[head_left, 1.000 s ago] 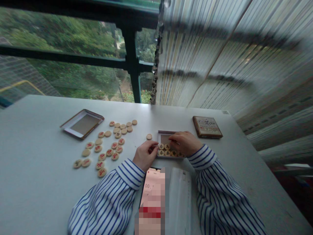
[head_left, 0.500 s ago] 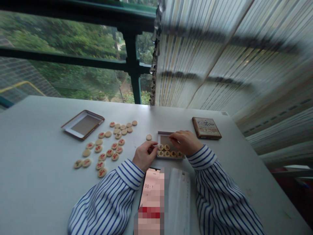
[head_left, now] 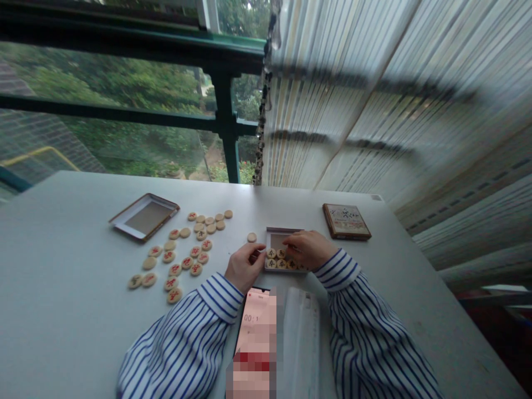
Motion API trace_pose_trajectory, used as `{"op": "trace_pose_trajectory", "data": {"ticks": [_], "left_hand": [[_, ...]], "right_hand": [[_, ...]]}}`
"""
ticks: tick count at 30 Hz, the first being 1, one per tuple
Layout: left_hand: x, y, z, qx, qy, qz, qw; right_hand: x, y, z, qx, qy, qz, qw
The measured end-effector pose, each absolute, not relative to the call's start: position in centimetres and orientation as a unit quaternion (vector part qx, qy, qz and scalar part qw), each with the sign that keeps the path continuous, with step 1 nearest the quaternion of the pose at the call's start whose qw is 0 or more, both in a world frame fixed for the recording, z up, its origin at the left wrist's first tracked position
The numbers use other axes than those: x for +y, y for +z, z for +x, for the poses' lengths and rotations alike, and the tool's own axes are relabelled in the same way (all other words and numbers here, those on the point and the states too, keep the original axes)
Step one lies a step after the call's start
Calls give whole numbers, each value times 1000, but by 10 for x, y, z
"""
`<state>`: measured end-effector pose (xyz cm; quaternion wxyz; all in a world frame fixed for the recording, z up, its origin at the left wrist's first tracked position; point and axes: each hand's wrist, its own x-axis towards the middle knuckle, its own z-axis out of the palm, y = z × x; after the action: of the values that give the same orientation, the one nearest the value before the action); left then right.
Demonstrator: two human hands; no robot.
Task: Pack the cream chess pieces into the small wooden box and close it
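A shallow box [head_left: 285, 230] holds xiangqi pieces [head_left: 271, 264] with black characters, in a front row and the start of a second row. My left hand [head_left: 245, 266] is at the box's left wall, fingers curled, thumb and index finger against its edge. Over the right part of the box is my right hand [head_left: 312, 250], fingers bent down and closed beside the second row. Whatever is between its fingertips is hidden. One loose piece [head_left: 251, 237] lies face down just left of the box. Several more pieces [head_left: 195, 252], many with red characters, lie scattered to the left.
An upturned box lid [head_left: 145, 217] lies at the back left, and a closed decorated box [head_left: 346, 221] at the back right. A phone [head_left: 254, 318] showing a timer and a translucent white case [head_left: 301, 332] lie in front, between my sleeves. Window and curtain border the table's far edge.
My right hand has lowered slightly in the box, toward the second row, and now covers part of the front row. My left hand stays at the left wall. The camera view has tilted slightly.
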<state>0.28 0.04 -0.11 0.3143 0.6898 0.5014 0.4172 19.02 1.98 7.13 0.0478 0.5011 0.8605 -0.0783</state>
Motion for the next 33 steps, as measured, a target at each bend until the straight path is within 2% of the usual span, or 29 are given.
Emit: {"op": "trace_pose_trajectory", "data": {"ticks": [11, 33], "left_hand": [[1, -2, 3, 499, 411, 691, 323], [1, 0, 3, 494, 413, 696, 318]], "right_hand": [[20, 66, 186, 869, -90, 481, 78], [19, 65, 183, 874, -79, 474, 76]]}}
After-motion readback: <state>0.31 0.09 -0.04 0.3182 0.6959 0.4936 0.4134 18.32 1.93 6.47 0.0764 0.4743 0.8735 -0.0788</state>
